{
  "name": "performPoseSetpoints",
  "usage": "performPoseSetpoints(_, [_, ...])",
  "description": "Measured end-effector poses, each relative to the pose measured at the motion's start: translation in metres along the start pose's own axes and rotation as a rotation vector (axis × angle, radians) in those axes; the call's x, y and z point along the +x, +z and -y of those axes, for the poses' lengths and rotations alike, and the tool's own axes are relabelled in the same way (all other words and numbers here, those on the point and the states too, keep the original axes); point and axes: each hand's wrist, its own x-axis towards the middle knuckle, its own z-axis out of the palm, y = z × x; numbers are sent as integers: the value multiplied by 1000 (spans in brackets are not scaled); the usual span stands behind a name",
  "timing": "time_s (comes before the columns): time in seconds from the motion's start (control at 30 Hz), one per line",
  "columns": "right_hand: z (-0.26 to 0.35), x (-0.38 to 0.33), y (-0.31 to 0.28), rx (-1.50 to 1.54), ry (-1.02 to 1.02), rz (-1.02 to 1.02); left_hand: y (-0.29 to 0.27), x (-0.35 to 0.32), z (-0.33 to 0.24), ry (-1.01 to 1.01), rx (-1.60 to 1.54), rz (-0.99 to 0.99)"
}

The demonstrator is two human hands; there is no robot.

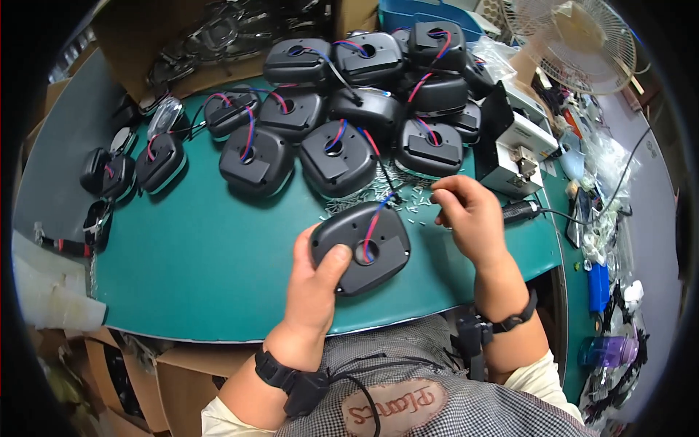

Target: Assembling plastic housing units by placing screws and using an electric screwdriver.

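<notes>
My left hand (pixel 314 280) grips a black rounded-square plastic housing (pixel 393 251) by its left side, thumb on top. Its back faces up, and red and blue wires (pixel 373 226) come out of a round hole in it. To the right of the housing, my right hand (pixel 472 218) is raised with thumb and fingers pinched together. Whatever lies between those fingertips is too small to make out. Small silver screws (pixel 415 197) are scattered on the green table (pixel 189 262) just beyond the held housing.
Several similar wired housings (pixel 256 164) are spread and stacked across the far side. A corded screwdriver (pixel 518 211) lies right of my right hand, near a white metal box (pixel 513 162). A cardboard box (pixel 120 54) stands behind, a fan (pixel 575 44) at far right.
</notes>
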Motion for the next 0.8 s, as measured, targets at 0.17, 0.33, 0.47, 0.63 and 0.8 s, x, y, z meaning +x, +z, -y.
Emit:
performPoseSetpoints(0.17, [39, -26, 5, -23, -490, 189, 2, -3, 3, 38, 129, 121])
performPoseSetpoints(0.33, [56, -40, 28, -183, -789, 206, 11, -6, 4, 72, 245, 182])
performPoseSetpoints(0.47, [56, -43, 18, -189, -782, 121, 12, -8, 2, 68, 323, 200])
performPoseSetpoints(0.63, [55, -48, 4, -108, -710, 74, 8, -12, -2, -35, 200, 253])
performPoseSetpoints(0.8, [49, -47, 5, -105, -684, 122, 4, -10, 4, -72, 151, 278])
